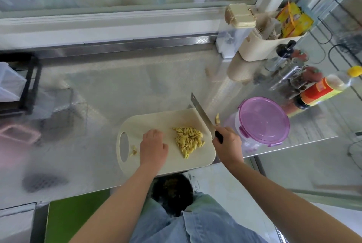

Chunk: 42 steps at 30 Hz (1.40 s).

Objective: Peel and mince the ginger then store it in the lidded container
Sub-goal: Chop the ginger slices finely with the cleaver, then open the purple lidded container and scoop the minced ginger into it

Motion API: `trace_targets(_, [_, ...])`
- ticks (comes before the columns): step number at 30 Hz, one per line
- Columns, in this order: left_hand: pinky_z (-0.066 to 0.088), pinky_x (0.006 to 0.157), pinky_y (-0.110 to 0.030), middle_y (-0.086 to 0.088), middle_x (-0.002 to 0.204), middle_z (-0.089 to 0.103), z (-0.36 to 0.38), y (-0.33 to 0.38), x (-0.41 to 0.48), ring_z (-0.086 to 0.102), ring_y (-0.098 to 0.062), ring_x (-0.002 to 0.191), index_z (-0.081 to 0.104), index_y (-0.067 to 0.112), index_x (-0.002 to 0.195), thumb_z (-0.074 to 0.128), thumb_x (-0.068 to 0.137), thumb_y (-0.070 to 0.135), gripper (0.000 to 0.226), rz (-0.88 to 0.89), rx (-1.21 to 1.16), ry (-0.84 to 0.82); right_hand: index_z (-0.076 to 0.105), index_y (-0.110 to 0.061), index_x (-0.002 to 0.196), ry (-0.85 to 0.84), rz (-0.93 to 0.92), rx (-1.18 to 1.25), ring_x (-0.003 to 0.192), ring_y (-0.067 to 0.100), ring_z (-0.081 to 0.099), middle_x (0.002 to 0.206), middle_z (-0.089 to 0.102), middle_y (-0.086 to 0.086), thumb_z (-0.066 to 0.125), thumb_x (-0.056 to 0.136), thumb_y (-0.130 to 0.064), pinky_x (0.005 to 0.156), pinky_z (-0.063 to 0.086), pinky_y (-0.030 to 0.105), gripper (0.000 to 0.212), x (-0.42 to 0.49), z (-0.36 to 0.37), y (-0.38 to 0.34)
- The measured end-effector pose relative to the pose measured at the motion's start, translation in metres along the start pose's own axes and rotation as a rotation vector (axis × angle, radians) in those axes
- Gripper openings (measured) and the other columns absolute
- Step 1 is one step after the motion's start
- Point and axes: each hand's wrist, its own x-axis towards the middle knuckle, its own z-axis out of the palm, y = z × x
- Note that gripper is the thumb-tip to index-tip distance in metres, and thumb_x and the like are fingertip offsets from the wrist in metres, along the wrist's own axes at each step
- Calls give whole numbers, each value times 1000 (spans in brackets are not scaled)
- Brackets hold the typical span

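Status: the ginger pile (pixel 189 141) lies in coarse strips on the right half of the cutting board (pixel 156 121); mincing is judged incomplete. The right grip (pixel 228 145) is closed round the handle of the knife (pixel 201 114), whose blade is raised over the board's right edge. The left grip (pixel 153 145) rests on the board just left of the pile, fingers curled under, with nothing visibly held.

Hazards:
- The left grip is near the cutting zone. A wide chop could reach the knuckles.
- The board overhangs the near edge of the tabletop (pixel 117 86). Heavy chopping could tip it.
- Strips could scatter off the right edge.
- The container (pixel 263 121) is closed. It must be opened before transfer.

Count: one board, one knife, one pile, one container with purple lid, one loose ginger piece (pixel 217 119) on the tabletop between board and container, one scrap cluster (pixel 133 150) beside the board's handle hole
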Motion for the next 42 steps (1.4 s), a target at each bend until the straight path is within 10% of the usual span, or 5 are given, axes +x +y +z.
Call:
trace_targets(11, [28,112,-39,-14,153,27,3,-2,-4,24,-31,139,47,10,137,47,92,16,46,39,47,-117,54,-9,112,-145,148,87,71,29,58,105,51,5,55,89,-9,63,55,46,23,-50,30,-30])
trace_targets(17, [33,106,-38,-14,141,43,0,-7,-3,35,-29,131,57,9,128,47,93,14,37,44,-76,-58,54,-4,114,-6,119,124,72,10,41,101,46,3,54,90,-2,69,34,19,24,-32,9,-31])
trace_targets(24, [51,73,-37,-12,95,72,-38,26,-4,67,-22,79,68,11,100,42,100,41,40,-231,-1167,-238,49,-2,132,-129,-242,115,90,14,52,120,47,11,56,83,7,82,46,22,50,-26,30,-69])
trace_targets(36, [50,50,-33,-13,66,48,-66,-94,-25,55,-19,39,41,9,88,28,100,13,19,-640,-942,236,39,-13,143,-592,-370,-84,137,22,35,151,33,5,43,100,-35,110,30,34,48,-36,87,-115])
trace_targets(42, [46,70,-41,-19,83,52,-60,-157,-40,60,-36,72,40,13,84,27,100,18,22,-678,-651,244,25,-13,148,-681,-265,-387,142,27,20,159,12,5,47,94,-21,111,27,40,58,-50,110,-131])
